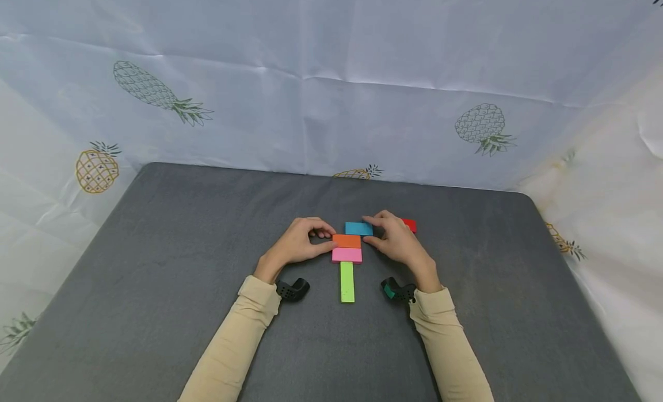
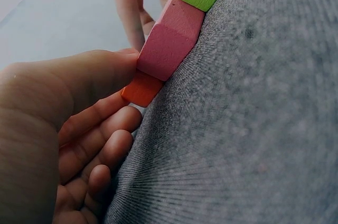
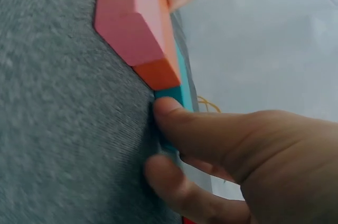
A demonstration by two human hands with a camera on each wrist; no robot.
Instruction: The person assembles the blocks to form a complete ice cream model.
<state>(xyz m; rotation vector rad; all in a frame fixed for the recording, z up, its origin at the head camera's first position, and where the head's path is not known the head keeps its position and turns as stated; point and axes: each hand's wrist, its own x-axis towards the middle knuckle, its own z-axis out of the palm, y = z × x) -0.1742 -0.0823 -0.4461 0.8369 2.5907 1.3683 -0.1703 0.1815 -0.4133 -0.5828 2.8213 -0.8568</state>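
Observation:
On the grey table, a green block [image 1: 347, 282] lies lengthwise below a crosswise pink block [image 1: 347, 254]. An orange block [image 1: 346, 241] sits flush against the pink one's far side. My left hand [image 1: 300, 241] pinches the orange block's left end, with the thumb near its seam with the pink block in the left wrist view. Beyond and shifted right lies a blue block [image 1: 356, 228], whose right end my right hand [image 1: 396, 241] holds between thumb and index finger. In the right wrist view, the thumb partly hides this blue block [image 3: 185, 84].
A red block [image 1: 410, 224] lies just beyond the right hand, partly hidden by it. The dark grey table [image 1: 171, 264] extends around the blocks. Behind it hangs a pale cloth [image 1: 248, 114] printed with pineapples. Each wrist wears a black device.

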